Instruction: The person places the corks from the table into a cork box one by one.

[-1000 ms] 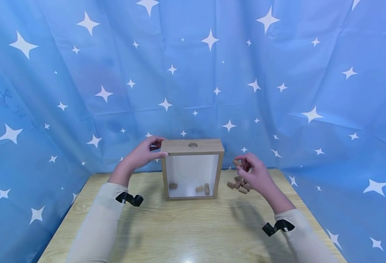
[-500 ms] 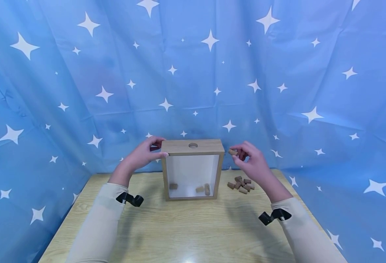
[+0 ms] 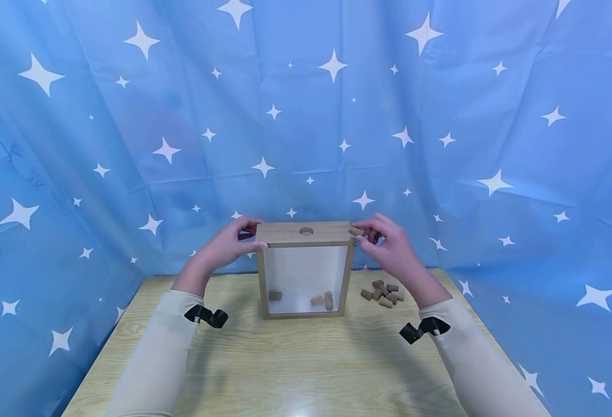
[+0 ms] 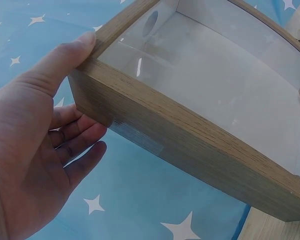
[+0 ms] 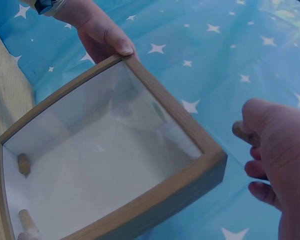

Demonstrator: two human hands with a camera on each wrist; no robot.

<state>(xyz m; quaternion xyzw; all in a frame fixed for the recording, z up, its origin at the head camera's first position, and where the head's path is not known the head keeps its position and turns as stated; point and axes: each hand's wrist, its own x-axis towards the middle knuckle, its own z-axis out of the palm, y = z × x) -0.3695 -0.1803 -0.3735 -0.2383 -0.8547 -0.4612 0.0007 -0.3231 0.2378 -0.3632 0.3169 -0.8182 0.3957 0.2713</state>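
A wooden box frame [image 3: 279,234] with a clear front and white back stands upright on the table, a round hole [image 3: 306,231] in its top. My left hand [image 3: 224,246] grips its upper left corner, thumb on the front edge and fingers behind. In the left wrist view, the thumb lies on the wooden frame [image 4: 155,102]. My right hand [image 3: 391,249] pinches a cork [image 3: 356,231] between thumb and fingers at the box's upper right corner. The right wrist view shows that cork [image 5: 244,133] apart from the frame. Several corks [image 3: 329,300] lie inside, at the bottom.
A small pile of loose corks [image 3: 383,294] lies on the light wood table [image 3: 295,359], right of the box. A blue curtain with white stars [image 3: 306,116] hangs close behind and along both sides.
My right hand has lifted the cork from above the pile and carried it up and left to the box's upper right corner. The left hand and the box have stayed in place.
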